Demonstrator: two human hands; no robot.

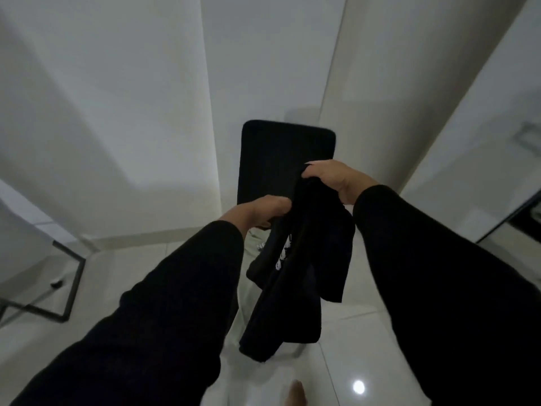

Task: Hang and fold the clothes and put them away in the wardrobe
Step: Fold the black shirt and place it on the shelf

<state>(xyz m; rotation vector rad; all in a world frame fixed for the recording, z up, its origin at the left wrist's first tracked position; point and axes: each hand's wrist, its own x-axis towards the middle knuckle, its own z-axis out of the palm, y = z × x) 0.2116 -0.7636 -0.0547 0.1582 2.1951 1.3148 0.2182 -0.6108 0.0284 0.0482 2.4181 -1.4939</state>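
Your left hand [265, 210] and right hand [333, 178] both clutch one limp black garment [295, 273] with white lettering, near one rounded black chair back [281, 153].

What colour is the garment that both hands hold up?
Black, with a small white print, seen in the head view: the garment.

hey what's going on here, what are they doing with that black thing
A person in black sleeves is holding up a black garment with white print. The left hand grips its upper edge and the right hand pinches the top a little higher, so the cloth hangs loose and bunched over the pale tiled floor. It is neither folded nor hung yet. A dark rectangular panel stands behind.
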